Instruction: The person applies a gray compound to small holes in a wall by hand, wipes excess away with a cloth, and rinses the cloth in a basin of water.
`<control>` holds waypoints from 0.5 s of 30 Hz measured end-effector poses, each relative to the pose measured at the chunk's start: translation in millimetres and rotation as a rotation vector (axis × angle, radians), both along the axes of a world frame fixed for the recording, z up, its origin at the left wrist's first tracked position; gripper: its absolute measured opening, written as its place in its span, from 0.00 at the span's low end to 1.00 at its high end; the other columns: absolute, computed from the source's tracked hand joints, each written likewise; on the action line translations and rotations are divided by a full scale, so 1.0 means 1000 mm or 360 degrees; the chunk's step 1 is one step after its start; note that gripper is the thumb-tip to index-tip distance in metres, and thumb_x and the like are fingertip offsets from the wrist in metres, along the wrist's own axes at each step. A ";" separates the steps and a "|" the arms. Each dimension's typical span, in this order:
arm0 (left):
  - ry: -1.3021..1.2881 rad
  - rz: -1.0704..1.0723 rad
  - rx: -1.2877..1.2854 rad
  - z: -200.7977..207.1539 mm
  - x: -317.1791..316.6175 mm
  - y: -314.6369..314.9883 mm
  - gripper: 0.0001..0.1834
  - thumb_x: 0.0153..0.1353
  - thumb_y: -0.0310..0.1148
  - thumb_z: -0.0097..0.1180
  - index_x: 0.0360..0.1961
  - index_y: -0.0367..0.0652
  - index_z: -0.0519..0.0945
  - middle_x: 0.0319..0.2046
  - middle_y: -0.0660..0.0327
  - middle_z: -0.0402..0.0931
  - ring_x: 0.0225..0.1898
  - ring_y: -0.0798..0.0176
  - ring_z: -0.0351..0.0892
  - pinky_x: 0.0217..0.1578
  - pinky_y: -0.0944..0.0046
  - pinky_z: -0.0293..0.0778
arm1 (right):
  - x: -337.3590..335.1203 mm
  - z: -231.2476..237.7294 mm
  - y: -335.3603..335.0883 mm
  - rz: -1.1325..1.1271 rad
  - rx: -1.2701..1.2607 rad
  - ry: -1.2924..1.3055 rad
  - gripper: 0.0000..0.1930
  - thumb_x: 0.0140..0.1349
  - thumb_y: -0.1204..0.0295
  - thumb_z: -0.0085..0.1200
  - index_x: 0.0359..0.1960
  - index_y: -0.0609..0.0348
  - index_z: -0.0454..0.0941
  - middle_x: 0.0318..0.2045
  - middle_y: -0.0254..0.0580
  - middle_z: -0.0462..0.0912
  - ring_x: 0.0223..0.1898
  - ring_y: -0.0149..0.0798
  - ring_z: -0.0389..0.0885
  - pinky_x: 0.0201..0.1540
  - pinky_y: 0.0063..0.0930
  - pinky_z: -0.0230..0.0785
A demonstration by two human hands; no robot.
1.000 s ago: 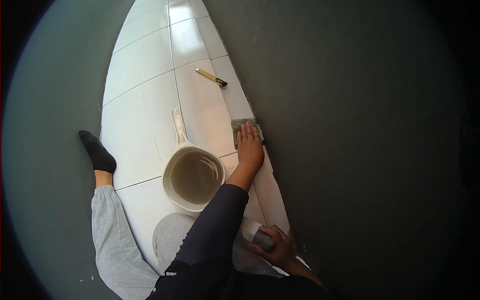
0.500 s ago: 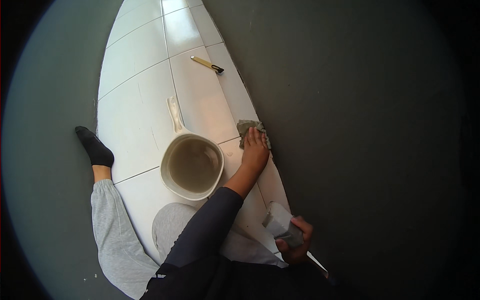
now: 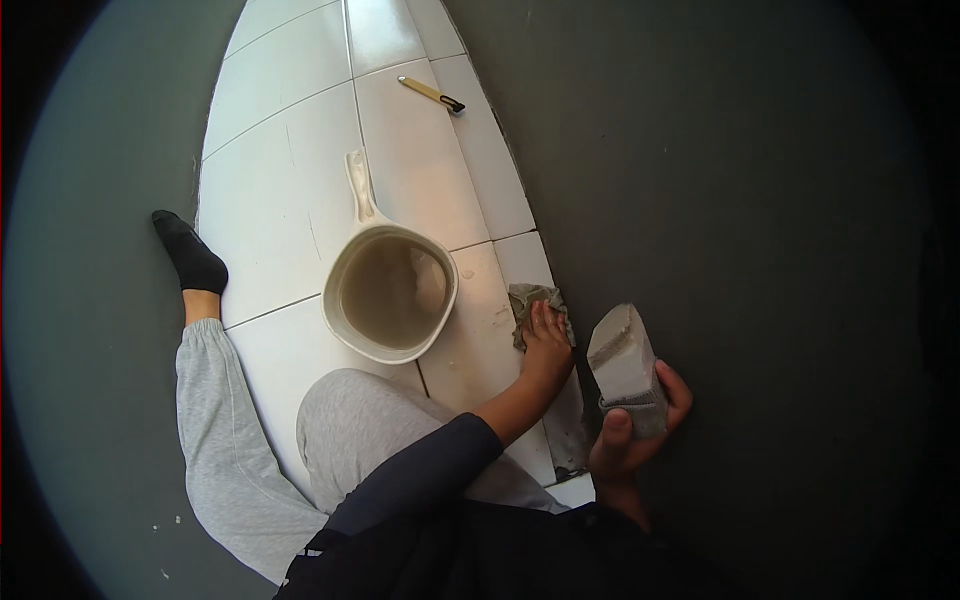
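My left hand point(image 3: 549, 353) presses its fingers onto a crumpled grey-green cloth point(image 3: 527, 312) on the white tiles, along their right edge. To its right, my right hand point(image 3: 633, 447) is closed round a pale, wedge-shaped block point(image 3: 622, 352) with a grey lower part, held up in front of the dark surface. What the block is made of I cannot tell. Left of the cloth stands a white, long-handled dipper point(image 3: 338, 318) with murky brownish water in it.
A yellow utility knife point(image 3: 430, 94) lies on the tiles point(image 3: 270, 210) further away. My left leg point(image 3: 232, 430) stretches along the left side, ending in a black sock point(image 3: 188, 250); my bent knee point(image 3: 350, 425) is close below the dipper. Dark grey surfaces border the tiles on both sides.
My left hand has slid the cloth nearer to me along the tile edge. My right hand has raised the block away from my body and turned it. The view has shifted slightly.
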State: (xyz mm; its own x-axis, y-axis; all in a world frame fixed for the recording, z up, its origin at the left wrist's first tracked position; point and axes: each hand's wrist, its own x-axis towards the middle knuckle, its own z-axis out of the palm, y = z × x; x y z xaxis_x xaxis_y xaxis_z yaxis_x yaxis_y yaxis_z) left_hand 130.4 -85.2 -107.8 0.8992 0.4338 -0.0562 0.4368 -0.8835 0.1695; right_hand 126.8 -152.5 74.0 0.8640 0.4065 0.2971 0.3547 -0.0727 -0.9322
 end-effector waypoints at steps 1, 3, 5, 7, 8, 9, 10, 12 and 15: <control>0.0006 0.0012 -0.0010 -0.004 -0.004 -0.009 0.24 0.62 0.31 0.40 0.59 0.35 0.67 0.61 0.31 0.54 0.64 0.28 0.49 0.49 0.36 0.64 | 0.000 0.002 0.002 -0.0028 -0.0033 -0.0022 0.39 0.55 0.44 0.52 0.56 0.63 0.55 0.45 0.45 0.65 0.46 0.37 0.67 0.49 0.32 0.62; -0.0048 -0.0032 -0.0116 -0.006 -0.010 -0.024 0.24 0.62 0.30 0.39 0.59 0.35 0.67 0.61 0.32 0.53 0.64 0.28 0.48 0.48 0.36 0.65 | 0.000 0.003 0.003 -0.0008 -0.0034 -0.0007 0.39 0.55 0.44 0.52 0.56 0.63 0.55 0.45 0.45 0.64 0.46 0.37 0.67 0.50 0.31 0.61; -0.0043 -0.0002 -0.0193 0.000 -0.018 -0.040 0.24 0.62 0.30 0.39 0.60 0.35 0.66 0.62 0.32 0.52 0.65 0.29 0.47 0.48 0.36 0.65 | 0.001 0.004 0.003 0.0004 -0.0036 0.0005 0.39 0.55 0.44 0.52 0.56 0.63 0.55 0.46 0.45 0.64 0.47 0.37 0.67 0.50 0.31 0.61; -0.0145 0.0117 -0.0593 0.008 -0.026 -0.055 0.24 0.62 0.30 0.39 0.59 0.34 0.66 0.62 0.32 0.52 0.65 0.29 0.46 0.48 0.37 0.66 | 0.001 0.005 0.004 -0.0012 0.0022 0.0024 0.39 0.54 0.44 0.52 0.56 0.63 0.55 0.46 0.45 0.64 0.47 0.37 0.67 0.51 0.31 0.61; -0.0150 0.0139 -0.0693 0.012 -0.030 -0.061 0.24 0.61 0.30 0.40 0.59 0.33 0.66 0.62 0.33 0.52 0.65 0.29 0.45 0.48 0.37 0.66 | 0.001 0.005 0.004 -0.0008 0.0019 0.0025 0.39 0.54 0.44 0.52 0.56 0.63 0.55 0.46 0.45 0.64 0.47 0.37 0.67 0.51 0.31 0.61; -0.0157 0.0163 -0.0791 0.013 -0.033 -0.068 0.24 0.61 0.30 0.40 0.59 0.32 0.66 0.63 0.33 0.52 0.65 0.29 0.45 0.48 0.38 0.66 | 0.001 0.005 0.005 -0.0025 0.0023 0.0030 0.39 0.54 0.44 0.53 0.56 0.63 0.56 0.46 0.45 0.64 0.47 0.37 0.66 0.51 0.31 0.61; -0.0016 0.0026 -0.0694 0.015 -0.036 -0.076 0.24 0.61 0.30 0.41 0.59 0.32 0.66 0.63 0.34 0.51 0.65 0.29 0.45 0.48 0.38 0.67 | 0.001 0.006 0.005 -0.0043 0.0026 0.0034 0.39 0.54 0.44 0.53 0.56 0.63 0.56 0.46 0.44 0.64 0.47 0.36 0.66 0.51 0.31 0.61; 0.0131 -0.0102 -0.0599 0.012 -0.046 -0.093 0.24 0.61 0.30 0.41 0.58 0.31 0.66 0.63 0.34 0.51 0.65 0.29 0.45 0.48 0.38 0.67 | 0.000 0.004 0.007 -0.0048 0.0023 0.0041 0.39 0.54 0.43 0.53 0.56 0.63 0.56 0.45 0.44 0.64 0.47 0.36 0.66 0.51 0.31 0.61; -0.0020 0.0014 -0.1011 0.012 -0.057 -0.107 0.26 0.62 0.30 0.39 0.60 0.26 0.60 0.63 0.33 0.50 0.65 0.29 0.44 0.49 0.36 0.66 | -0.001 0.005 0.009 -0.0052 0.0020 0.0033 0.40 0.53 0.43 0.53 0.56 0.63 0.56 0.45 0.44 0.64 0.47 0.36 0.67 0.51 0.31 0.61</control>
